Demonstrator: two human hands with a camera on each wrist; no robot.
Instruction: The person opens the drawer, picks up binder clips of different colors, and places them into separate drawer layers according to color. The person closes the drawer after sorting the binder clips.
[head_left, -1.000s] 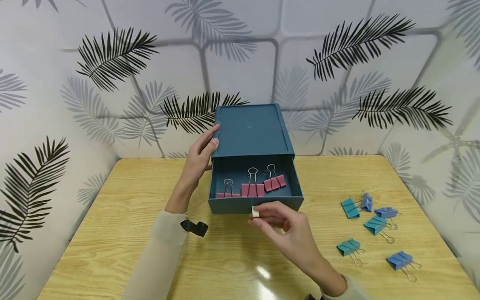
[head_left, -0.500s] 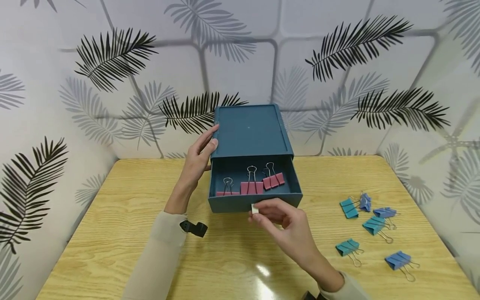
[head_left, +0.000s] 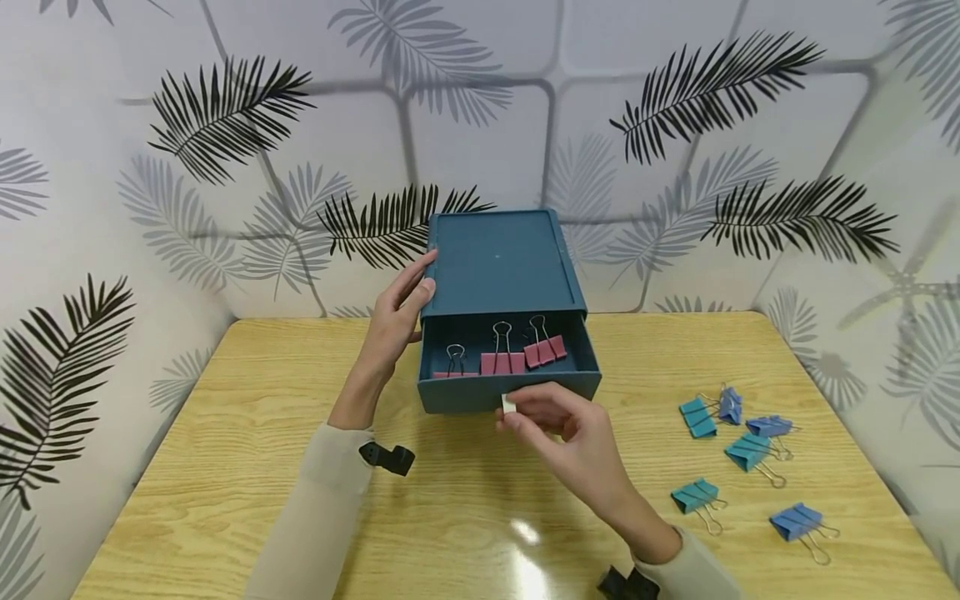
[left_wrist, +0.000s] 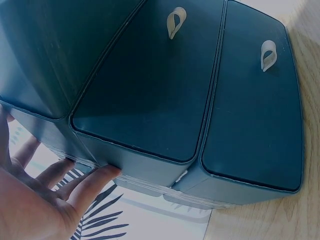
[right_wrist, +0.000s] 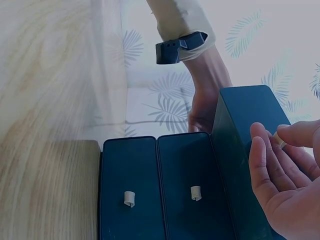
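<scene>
Pushed further in than a second ago, the top drawer [head_left: 510, 367] of the blue drawer unit [head_left: 502, 262] holds three pink binder clips [head_left: 502, 360]. Head view: right hand [head_left: 558, 433] pinches the white pull tab [head_left: 509, 404]; left hand [head_left: 393, 321], fingers straight, braces the unit's side. Blue binder clips [head_left: 746, 450] lie on the surface [head_left: 225, 467]. Left wrist view: fingers [left_wrist: 90, 182] press the unit's edge. Right wrist view: lower drawers' tabs [right_wrist: 130, 198] show.

Your dark teal plastic drawer box [head_left: 501, 262] stands upright at the back of the bench against the wall. Its top drawer [head_left: 510, 385] is pulled partly out, with a small white loop tab [head_left: 509, 404] on its front. Three pink metal binder clips [head_left: 504, 360] stand inside in a row, their wire handles pointing up.
</scene>
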